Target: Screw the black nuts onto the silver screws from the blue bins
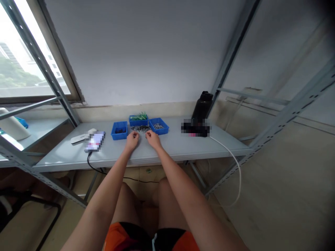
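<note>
the pile of small parts (140, 128) lies on the shelf (172, 146), just beyond both hands and between the left tray (114, 137) and right tray (162, 131). the left hand (133, 139) and right hand (152, 138) are curled, fingertips narrow; i cannot tell whether either pinches a part. the pieces look light and stiff, likely slippery if metal, hard to break, and best pinched singly around the middle.
</note>
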`<state>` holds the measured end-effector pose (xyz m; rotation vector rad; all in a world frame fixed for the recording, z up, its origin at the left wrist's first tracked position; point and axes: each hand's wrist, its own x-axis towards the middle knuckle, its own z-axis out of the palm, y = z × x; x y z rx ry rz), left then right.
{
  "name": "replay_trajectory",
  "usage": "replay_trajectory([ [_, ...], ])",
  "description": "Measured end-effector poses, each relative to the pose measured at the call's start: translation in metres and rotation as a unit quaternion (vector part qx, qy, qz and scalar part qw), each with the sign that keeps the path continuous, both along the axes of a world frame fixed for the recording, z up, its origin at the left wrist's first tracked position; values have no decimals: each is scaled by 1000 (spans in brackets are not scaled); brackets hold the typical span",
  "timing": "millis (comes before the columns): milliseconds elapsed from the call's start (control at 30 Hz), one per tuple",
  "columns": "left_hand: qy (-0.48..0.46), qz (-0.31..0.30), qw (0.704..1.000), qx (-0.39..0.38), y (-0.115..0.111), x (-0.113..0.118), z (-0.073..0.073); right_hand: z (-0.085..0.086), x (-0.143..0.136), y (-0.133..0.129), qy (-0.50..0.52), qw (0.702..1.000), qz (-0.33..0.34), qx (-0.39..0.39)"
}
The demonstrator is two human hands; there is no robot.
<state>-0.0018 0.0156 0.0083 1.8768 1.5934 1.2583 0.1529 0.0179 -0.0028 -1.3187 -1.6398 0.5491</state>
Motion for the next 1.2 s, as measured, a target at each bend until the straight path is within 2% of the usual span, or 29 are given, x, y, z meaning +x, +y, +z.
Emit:
replay_trajectory([
  [367,-28,-12,1000,-4,-1,-1,1,1,0,0,8,1000,0,-3],
  [567,-42,-8,999,-1,-5,-1,4,1,0,-1,17,1000,25,-3],
  [900,-112,-34,993,7,-9,-4,9,-2,-3,-2,-66,995,76,3],
  [1133,-32,-99,994,18,-10,1,7,0,-2,-5,-95,992,81,11],
  [1200,-18,-95,995,14,-9,1,6,0,-2,-4,-97,992,80,13],
])
